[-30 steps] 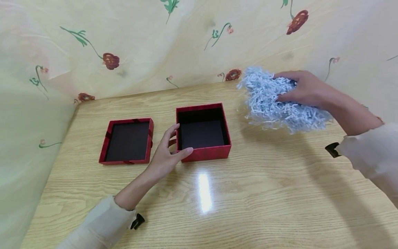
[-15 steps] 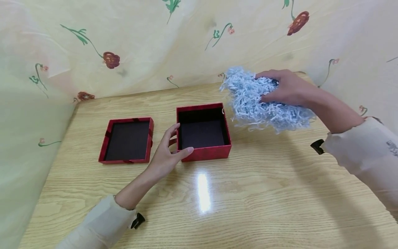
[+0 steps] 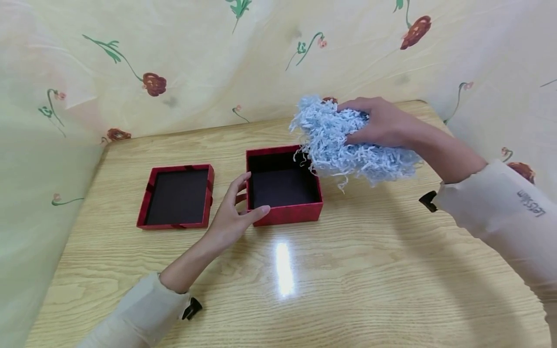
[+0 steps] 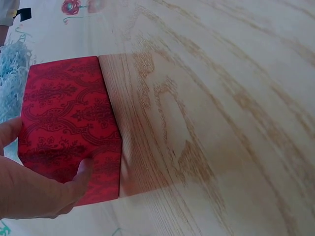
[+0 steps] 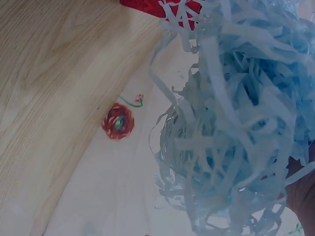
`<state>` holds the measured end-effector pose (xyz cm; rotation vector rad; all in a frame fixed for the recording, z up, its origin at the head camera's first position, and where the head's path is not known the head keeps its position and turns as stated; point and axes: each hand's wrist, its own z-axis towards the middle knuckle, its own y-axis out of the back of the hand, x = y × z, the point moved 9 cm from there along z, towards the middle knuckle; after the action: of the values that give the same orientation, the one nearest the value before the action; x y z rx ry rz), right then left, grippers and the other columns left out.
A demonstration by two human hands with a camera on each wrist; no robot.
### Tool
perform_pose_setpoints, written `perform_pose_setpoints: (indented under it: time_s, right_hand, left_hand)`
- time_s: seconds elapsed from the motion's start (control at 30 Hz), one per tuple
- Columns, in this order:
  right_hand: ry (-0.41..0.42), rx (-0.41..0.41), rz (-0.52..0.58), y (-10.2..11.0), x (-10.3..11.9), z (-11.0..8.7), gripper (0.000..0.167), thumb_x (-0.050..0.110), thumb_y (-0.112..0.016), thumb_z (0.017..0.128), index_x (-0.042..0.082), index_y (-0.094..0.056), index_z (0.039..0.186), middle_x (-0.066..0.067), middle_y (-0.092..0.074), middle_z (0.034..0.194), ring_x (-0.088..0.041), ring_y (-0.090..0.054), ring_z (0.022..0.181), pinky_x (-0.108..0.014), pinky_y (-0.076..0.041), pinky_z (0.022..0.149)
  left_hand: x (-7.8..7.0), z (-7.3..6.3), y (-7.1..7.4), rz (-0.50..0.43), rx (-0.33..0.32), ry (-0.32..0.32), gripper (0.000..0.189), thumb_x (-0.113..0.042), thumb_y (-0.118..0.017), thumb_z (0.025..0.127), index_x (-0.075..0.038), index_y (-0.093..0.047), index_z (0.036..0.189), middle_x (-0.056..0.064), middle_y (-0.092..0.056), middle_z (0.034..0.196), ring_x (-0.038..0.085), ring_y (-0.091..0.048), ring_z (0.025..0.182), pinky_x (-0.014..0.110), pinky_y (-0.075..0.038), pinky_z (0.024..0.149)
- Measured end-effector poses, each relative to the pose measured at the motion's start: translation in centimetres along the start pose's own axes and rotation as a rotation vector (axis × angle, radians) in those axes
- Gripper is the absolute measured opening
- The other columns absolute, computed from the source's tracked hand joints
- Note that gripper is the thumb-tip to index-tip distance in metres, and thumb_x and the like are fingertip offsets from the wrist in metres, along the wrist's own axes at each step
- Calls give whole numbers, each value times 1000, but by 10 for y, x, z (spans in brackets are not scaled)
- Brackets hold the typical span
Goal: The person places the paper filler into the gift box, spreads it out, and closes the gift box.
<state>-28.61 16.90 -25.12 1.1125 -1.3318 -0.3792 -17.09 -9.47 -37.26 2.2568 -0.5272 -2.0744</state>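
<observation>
A square red box [image 3: 289, 214] with a black inside stands open-topped on the wooden table. My left hand [image 3: 229, 220] holds it at the near left corner. The thumb lies on the front wall and the fingers reach along the left side. In the left wrist view, the box's dark-patterned front [image 4: 69, 105] shows with the thumb on it. My right hand [image 3: 383, 123] grips a big fluffy bundle of pale blue shredded paper [image 3: 326, 140] from above. The bundle overlaps the box's far right corner in the head view, with loose strands hanging over the opening.
The matching red lid [image 3: 177, 197] lies upturned on the table [image 3: 348, 275], left of the box. Behind and to the left hangs a flower-patterned cloth [image 3: 191, 58]. Light reflects off the tabletop in front of the box.
My right hand has carried the shredded paper leftward, from right of the box to over its right edge. My left hand, the box and the lid have stayed in place.
</observation>
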Motion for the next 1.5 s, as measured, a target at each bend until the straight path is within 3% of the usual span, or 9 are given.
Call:
perform_pose_setpoints:
  time_s: [0.3,0.5,0.87,1.07,1.27,1.5]
  right_hand:
    - [63,34,-37,-22,21,11,70,16,-73,84,11,-41,147,-15,-34,152,-35,-26,141,-56,-28,109]
    - [134,33,-78,-36,38,20,70,12,-76,81,9,-45,143,-16,-40,148,-34,-33,137,-53,-33,107]
    - [255,13,-57,-54,59,28,65,5,-77,77,3,-52,137,-17,-51,138,-33,-42,129,-50,-39,103]
    - [266,13,-81,-68,64,30,66,6,-80,75,5,-54,136,-17,-53,116,-30,-49,105,-46,-45,92]
    - [255,25,-131,-81,70,33,68,8,-80,74,9,-54,137,-15,-54,116,-28,-51,101,-43,-48,86]
    - [263,32,-176,-93,76,35,67,11,-80,74,14,-56,137,-13,-54,117,-28,-51,101,-43,-48,83]
  left_hand:
    - [1,1,1,2,-11,-4,82,-33,-73,86,-31,-23,152,-5,-26,152,26,-33,136,50,-39,104]
    - [0,1,1,-6,-6,-7,82,-30,-73,87,-31,-23,152,-4,-25,153,28,-33,136,51,-39,104]
    - [2,2,1,-11,0,9,79,-28,-71,88,-34,-23,151,-1,-25,152,30,-32,136,51,-38,105]
    - [1,2,1,-12,3,2,79,-27,-71,89,-35,-23,150,2,-24,153,31,-33,136,51,-38,105]
    - [2,3,1,-33,2,8,82,-29,-72,87,-31,-21,151,-1,-28,151,26,-34,135,48,-40,104]
    - [2,3,-1,-41,7,12,80,-27,-71,88,-30,-22,151,-1,-27,151,28,-33,135,48,-42,102]
